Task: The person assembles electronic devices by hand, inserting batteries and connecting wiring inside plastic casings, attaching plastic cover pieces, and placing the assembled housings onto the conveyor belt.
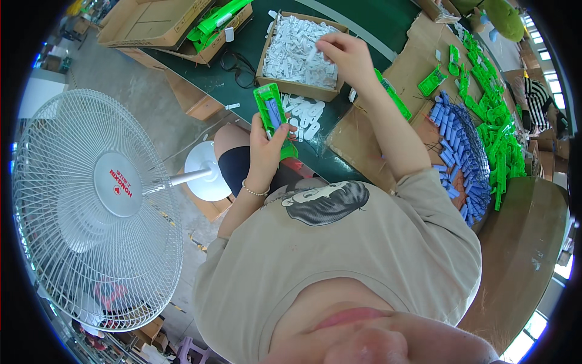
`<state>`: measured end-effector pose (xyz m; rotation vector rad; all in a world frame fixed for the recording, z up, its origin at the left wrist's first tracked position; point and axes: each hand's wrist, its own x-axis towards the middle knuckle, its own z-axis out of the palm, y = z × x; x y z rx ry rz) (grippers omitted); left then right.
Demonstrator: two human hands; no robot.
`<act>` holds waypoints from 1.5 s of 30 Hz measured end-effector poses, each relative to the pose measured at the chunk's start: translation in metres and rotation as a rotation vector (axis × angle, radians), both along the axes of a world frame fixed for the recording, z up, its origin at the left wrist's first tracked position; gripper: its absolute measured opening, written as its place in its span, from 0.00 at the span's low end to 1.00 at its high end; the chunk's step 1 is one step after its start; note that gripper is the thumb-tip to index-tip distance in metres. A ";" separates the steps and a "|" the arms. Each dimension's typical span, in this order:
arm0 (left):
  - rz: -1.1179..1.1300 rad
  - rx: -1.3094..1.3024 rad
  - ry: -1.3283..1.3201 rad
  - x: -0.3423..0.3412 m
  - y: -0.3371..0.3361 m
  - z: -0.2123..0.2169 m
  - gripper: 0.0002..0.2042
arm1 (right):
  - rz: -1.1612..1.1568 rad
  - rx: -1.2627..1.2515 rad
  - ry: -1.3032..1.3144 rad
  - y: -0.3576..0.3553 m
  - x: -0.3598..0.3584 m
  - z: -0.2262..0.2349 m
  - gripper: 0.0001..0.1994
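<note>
Left hand (268, 142) has a green case (265, 94) wrapped up snug, thumb on one side and fingers on the other, with a blue cell (273, 113) sitting inside it. Case is up off the counter (197, 77), right around its near edge, just beside some loose white bits (311, 114). Right hand (350, 59) is over at the box (337, 95) of white pieces (296, 41), fingers bent in and dipping toward the heap. Can't tell from where I'm standing if they've actually got one.

As for handling, I'd guess the case is light, stiff plastic, kinda slick on the outside, not super fragile but maybe crackable along the thin walls. Long sides are the place to grab it imo, like that left hand does, leaving the open face clear. I wouldn't press on the cell.

Off to the right there's a heap of blue cells (450, 142) with more green cases (498, 148) beyond it. Big fan (118, 184) on the left too.
</note>
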<state>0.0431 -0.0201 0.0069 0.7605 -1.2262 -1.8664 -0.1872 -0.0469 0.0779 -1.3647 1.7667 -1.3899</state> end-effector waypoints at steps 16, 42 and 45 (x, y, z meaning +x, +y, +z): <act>-0.069 -0.279 0.243 -0.043 0.018 0.052 0.20 | 0.242 -0.511 -0.135 0.110 0.030 -0.011 0.04; -0.416 -0.148 -0.146 -0.065 0.024 0.029 0.13 | -0.130 0.066 -0.116 0.099 0.008 -0.009 0.09; -0.450 -0.185 -0.179 -0.064 0.022 0.034 0.13 | -0.179 0.010 -0.127 0.098 0.013 -0.009 0.08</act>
